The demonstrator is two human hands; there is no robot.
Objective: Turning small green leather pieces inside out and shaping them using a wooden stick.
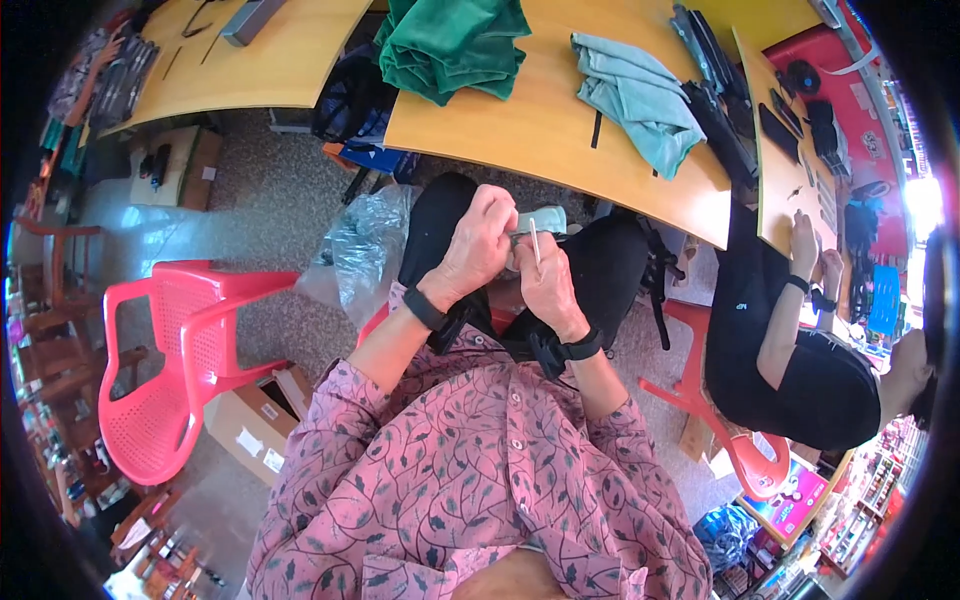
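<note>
Both my hands are close together over my lap, in front of the table edge. My left hand is closed with its fingers curled in. What it pinches, if anything, is hidden. Just right of it my right hand is closed round a thin white stick, which points up from between thumb and fingers. Its exact kind is too small to tell. Behind the hands a piece of pale green cloth shows between my knees. I cannot tell if either hand touches it.
Ahead, a wooden table bears folded dark green cloth and light green cloth. A pink chair and cardboard box stand left, beside clear plastic bags. A co-worker sits right, hands at another table.
</note>
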